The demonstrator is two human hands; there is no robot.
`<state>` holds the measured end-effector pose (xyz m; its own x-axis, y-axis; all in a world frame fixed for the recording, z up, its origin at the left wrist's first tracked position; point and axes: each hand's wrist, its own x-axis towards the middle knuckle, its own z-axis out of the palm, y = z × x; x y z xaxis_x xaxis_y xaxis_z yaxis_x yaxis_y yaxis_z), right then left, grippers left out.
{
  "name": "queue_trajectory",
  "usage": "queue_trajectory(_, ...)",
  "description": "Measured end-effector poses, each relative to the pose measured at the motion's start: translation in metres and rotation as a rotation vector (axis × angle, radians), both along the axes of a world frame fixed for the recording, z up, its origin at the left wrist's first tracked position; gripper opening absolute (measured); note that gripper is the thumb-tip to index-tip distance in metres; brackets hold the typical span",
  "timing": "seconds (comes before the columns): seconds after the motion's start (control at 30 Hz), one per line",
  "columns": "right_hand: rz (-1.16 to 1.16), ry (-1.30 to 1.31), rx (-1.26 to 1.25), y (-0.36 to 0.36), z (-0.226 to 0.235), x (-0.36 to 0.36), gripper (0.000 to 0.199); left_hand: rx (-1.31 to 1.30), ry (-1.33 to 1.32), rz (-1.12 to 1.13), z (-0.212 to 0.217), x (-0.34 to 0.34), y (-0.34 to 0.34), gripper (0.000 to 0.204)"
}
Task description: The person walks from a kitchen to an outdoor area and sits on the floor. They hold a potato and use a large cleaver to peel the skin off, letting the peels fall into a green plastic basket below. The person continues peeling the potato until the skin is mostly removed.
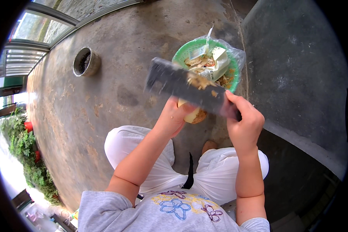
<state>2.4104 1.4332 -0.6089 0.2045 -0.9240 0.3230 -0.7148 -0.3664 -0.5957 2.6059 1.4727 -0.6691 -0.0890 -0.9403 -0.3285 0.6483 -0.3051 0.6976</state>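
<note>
My right hand is closed round the handle end of a cleaver, whose wide dark blade is slightly blurred. Pale brown peelings stick to the blade's upper face. Under the blade, my left hand grips a potato, partly bare and pale yellow, partly in rough brown skin. The cleaver hides some of the left fingers and the top of the potato. Just beyond the blade, a green plastic basket stands on the floor with peelings and crumpled wrappers in it.
A clear plastic bag hangs over the basket's right rim. On the concrete floor at the far left stands a round metal pot with dark contents. A grey raised slab borders the right; glazed metal-framed doors line the far left.
</note>
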Motion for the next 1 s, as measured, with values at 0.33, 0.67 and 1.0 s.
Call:
queue_trajectory(0.33, 0.122, 0.084, -0.126, 0.006, 0.001, 0.008, 0.054, -0.004, -0.072, 0.038, -0.017, 0.002, 0.006, 0.058)
queue_trajectory(0.67, 0.153, 0.121, -0.152, 0.009, -0.007, 0.015, 0.049, -0.093, 0.078, 0.084, -0.019, 0.004, 0.003, 0.064)
queue_trajectory(1.0, 0.092, 0.117, -0.106, 0.001, -0.011, 0.006, 0.045, -0.233, -0.771, 0.041, -0.021, 0.014, 0.015, 0.033)
